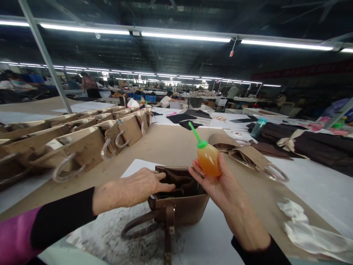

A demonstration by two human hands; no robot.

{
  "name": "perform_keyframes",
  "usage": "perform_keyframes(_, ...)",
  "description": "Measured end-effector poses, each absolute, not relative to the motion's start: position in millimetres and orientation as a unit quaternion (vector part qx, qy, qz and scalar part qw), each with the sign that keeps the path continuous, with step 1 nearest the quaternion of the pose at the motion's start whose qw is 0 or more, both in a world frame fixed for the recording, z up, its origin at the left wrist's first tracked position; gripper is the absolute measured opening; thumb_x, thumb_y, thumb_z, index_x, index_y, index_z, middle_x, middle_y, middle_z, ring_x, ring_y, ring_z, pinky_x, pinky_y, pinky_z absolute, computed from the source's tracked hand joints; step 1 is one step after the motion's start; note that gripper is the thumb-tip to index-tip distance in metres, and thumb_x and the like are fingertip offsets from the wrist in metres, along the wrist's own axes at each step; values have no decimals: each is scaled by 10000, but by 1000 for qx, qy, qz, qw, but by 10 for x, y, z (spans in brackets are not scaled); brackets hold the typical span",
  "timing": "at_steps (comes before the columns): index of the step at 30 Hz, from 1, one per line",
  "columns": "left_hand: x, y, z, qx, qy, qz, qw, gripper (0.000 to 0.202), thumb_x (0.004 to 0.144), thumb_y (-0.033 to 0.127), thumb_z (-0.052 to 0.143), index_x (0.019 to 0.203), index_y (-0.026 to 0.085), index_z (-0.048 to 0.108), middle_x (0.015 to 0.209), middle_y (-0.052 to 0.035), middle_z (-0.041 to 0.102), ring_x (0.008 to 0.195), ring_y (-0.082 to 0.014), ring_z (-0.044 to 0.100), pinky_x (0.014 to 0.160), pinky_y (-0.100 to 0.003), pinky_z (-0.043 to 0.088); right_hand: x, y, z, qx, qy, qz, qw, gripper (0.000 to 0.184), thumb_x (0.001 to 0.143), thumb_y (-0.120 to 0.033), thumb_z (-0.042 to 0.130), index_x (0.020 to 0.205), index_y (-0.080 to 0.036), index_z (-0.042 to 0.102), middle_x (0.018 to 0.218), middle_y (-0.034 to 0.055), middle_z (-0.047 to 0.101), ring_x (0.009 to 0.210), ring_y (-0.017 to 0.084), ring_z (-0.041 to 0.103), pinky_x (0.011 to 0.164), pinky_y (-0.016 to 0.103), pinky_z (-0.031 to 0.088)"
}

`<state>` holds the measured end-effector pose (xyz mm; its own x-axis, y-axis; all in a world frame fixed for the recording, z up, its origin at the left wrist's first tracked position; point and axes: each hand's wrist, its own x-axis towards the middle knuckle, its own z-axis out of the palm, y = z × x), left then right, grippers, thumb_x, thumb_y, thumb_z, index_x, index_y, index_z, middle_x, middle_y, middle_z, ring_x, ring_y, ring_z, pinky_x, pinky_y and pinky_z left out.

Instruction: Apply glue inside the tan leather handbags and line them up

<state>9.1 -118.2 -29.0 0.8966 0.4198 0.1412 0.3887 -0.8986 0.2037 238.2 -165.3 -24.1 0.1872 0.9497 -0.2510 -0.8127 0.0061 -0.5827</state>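
Observation:
A brown leather handbag stands open on the table in front of me, its handle and strap hanging toward me. My left hand rests on the bag's left rim with the fingers reaching into the opening and holding it apart. My right hand is raised just right of the bag, palm up, holding a small orange squeeze bottle with a green cap and a long green nozzle pointing up and left.
Several finished tan bags stand in rows at the left. Loose bag pieces with clear handles lie at the right, dark fabric beyond them, crumpled white paper near the right edge. Other workers sit at far tables.

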Motion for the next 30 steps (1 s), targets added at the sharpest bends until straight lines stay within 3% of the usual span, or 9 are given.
perform_keyframes(4, 210, -1250, -238, 997, 70, 45, -3, 203, 811, 113, 515, 830, 222, 686, 1315, -36, 529, 1246, -214, 425, 1105, -366, 235, 2370, -1629, -234, -332, -104, 622, 702, 357, 962, -419, 458, 940, -100, 615, 795, 122, 657, 753, 246, 630, 758, 461, 534)
perform_keyframes(7, 324, -1304, -172, 999, 18, 47, -9, 196, 797, 99, 529, 806, 217, 685, 1387, -16, 472, 1315, -199, 350, 1157, -358, 141, 2360, -1615, -233, -345, -93, 622, 696, 332, 950, -424, 488, 941, -115, 610, 810, 117, 657, 776, 256, 631, 757, 473, 529)
perform_keyframes(10, 353, -1334, -171, 996, 36, 5, 86, 149, 752, 101, 554, 759, 194, 669, 1076, -42, 671, 1068, -185, 564, 1056, -318, 334, 2357, -1602, -239, -352, -94, 632, 684, 333, 931, -447, 521, 961, -127, 607, 842, 117, 657, 821, 268, 626, 756, 487, 524)
perform_keyframes(12, 346, -1352, -199, 975, 108, -44, 187, 166, 745, 94, 517, 743, 193, 650, 786, -2, 689, 747, -139, 612, 791, -246, 476, 2357, -1593, -249, -351, -109, 636, 679, 357, 919, -468, 535, 958, -122, 611, 857, 123, 656, 842, 270, 623, 750, 472, 525)
perform_keyframes(15, 344, -1388, -257, 924, 253, 6, 288, 155, 831, 208, 468, 816, 200, 622, 708, 21, 645, 594, -105, 545, 543, -188, 411, 2361, -1583, -269, -348, -123, 630, 683, 356, 921, -459, 535, 944, -115, 622, 872, 126, 657, 835, 259, 625, 719, 414, 535)
perform_keyframes(18, 381, -1397, -365, 878, 366, 143, 274, 250, 879, 390, 453, 1026, 214, 553, 765, 11, 639, 669, -134, 566, 583, -212, 406, 2363, -1577, -286, -339, -133, 629, 687, 351, 929, -442, 525, 929, -109, 636, 873, 130, 659, 824, 252, 630, 673, 363, 540)
perform_keyframes(21, 442, -1347, -505, 901, 363, 138, 193, 286, 801, 283, 551, 1080, 224, 525, 890, -23, 651, 793, -188, 599, 683, -268, 425, 2368, -1564, -302, -337, -132, 631, 686, 370, 925, -449, 526, 918, -100, 648, 874, 141, 660, 822, 244, 633, 649, 330, 543)
perform_keyframes(25, 472, -1268, -538, 942, 311, 62, 111, 131, 808, 242, 505, 849, 195, 621, 798, -73, 658, 724, -231, 607, 665, -329, 435, 2397, -1553, -322, -339, -126, 627, 690, 358, 858, -465, 627, 924, -114, 654, 880, 135, 664, 816, 234, 633, 650, 313, 543)
perform_keyframes(30, 393, -1220, -444, 960, 231, -71, 140, 302, 744, 179, 556, 445, 206, 529, 423, -46, 522, 454, -191, 504, 544, -327, 413, 2347, -1581, -257, -344, -141, 651, 662, 312, 862, -452, 631, 941, -151, 636, 864, 110, 671, 829, 265, 623, 763, 498, 509)
